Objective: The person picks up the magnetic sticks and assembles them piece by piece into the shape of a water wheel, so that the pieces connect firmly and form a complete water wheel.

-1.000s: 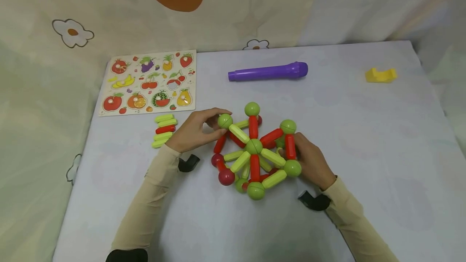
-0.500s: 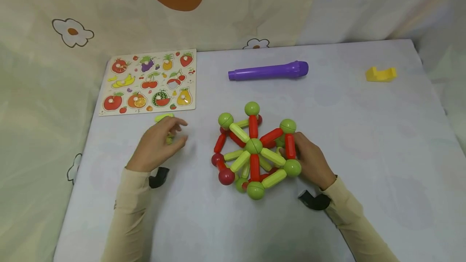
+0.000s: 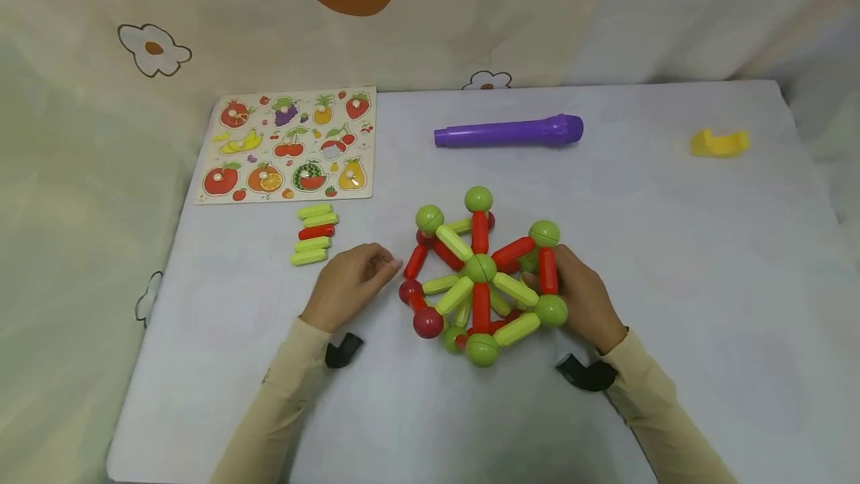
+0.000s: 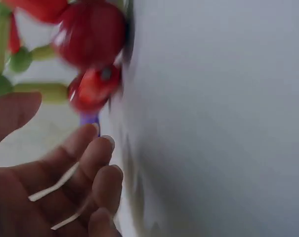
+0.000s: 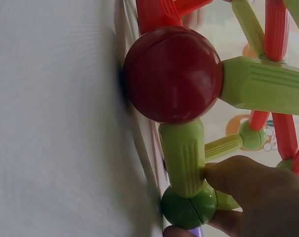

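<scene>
A ball-and-rod building toy stands mid-table, made of green and dark red balls joined by red and yellow-green rods. My right hand grips it low on its right side. In the right wrist view, the thumb presses a yellow-green rod beside a green ball, with fingers partly hidden behind. Just left of the toy is my left hand, its fingers loosely bent and holding nothing. The left wrist view shows that hand's fingers apart from the toy's dark red balls.
Several loose rods, yellow-green and red, lie in a column left of the toy. Behind them is a fruit puzzle board. A purple toy microphone lies at the back, and a yellow block at the far right.
My left hand has let go of the toy's upper-left ball, moved left over the loose rods, then come back right towards the toy. My right hand keeps its grip. The head view has shifted slightly.
</scene>
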Tool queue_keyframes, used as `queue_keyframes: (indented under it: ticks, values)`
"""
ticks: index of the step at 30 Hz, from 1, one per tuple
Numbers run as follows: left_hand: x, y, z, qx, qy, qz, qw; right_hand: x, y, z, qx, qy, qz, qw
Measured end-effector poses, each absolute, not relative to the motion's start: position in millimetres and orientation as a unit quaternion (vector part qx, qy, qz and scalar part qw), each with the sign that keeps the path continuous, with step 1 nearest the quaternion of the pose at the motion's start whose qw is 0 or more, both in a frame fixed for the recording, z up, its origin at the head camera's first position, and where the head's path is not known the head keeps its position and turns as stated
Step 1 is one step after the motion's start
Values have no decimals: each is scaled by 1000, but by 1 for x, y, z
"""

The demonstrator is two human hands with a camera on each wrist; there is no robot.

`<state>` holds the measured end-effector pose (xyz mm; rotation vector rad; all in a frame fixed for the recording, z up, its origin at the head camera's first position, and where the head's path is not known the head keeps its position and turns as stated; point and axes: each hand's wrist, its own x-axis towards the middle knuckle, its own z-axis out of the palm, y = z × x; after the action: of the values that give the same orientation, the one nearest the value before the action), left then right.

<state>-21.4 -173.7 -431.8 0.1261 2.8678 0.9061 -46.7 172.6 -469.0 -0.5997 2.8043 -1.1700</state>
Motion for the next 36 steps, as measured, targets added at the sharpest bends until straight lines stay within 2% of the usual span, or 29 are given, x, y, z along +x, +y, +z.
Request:
queue_keyframes:
  ticks: [5, 12, 21, 27, 36]
  values:
    - [-46, -150, -440, 51, 942, 307, 125, -46, 171, -471, -199, 903, -381, 15]
    - [-51, -144, -440, 49, 935, 324, 131, -45, 170, -469, -203, 902, -381, 7]
    - [-41, -147, -437, 56, 941, 302, 143, -44, 169, -469, -206, 904, -375, 13]
    - [-28, -147, -438, 54, 944, 296, 139, -40, 169, -463, -206, 912, -351, 45]
    - [-3, -139, -439, 10, 949, 291, 123, -51, 161, -460, -237, 890, -386, 58]
